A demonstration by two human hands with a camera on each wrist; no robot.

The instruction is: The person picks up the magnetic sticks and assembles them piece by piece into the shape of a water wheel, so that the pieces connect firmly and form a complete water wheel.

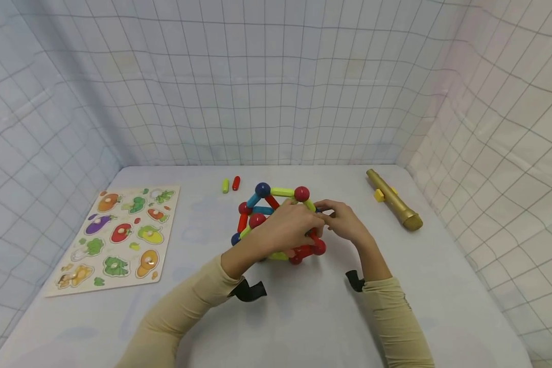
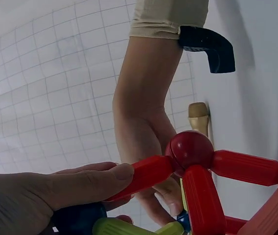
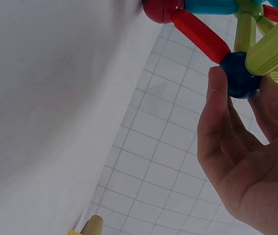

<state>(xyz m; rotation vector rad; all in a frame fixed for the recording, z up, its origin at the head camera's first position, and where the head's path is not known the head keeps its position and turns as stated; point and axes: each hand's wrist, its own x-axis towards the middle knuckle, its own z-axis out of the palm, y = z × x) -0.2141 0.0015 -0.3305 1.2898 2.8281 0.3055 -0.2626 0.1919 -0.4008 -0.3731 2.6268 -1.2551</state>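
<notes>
A frame of magnetic rods and balls (image 1: 282, 192) stands mid-table, in red, blue and yellow-green. My left hand (image 1: 287, 227) reaches over its near side. In the left wrist view that hand (image 2: 87, 188) pinches a red rod (image 2: 151, 172) between thumb and fingers; the rod's other end meets a red ball (image 2: 191, 151). At the frame's right side is my right hand (image 1: 347, 222). Its thumb and fingertips pinch a dark blue ball (image 3: 239, 76) in the right wrist view, where a red rod (image 3: 200, 34) and yellow-green rods join it. My left hand hides part of the frame in the head view.
Behind the frame lie a loose yellow-green rod (image 1: 225, 185) and a loose red rod (image 1: 236, 183). A vegetable puzzle board (image 1: 135, 246) is on the left of the table. A gold toy microphone (image 1: 393, 199) lies at the right. Gridded cloth walls (image 1: 267, 92) enclose the back and sides.
</notes>
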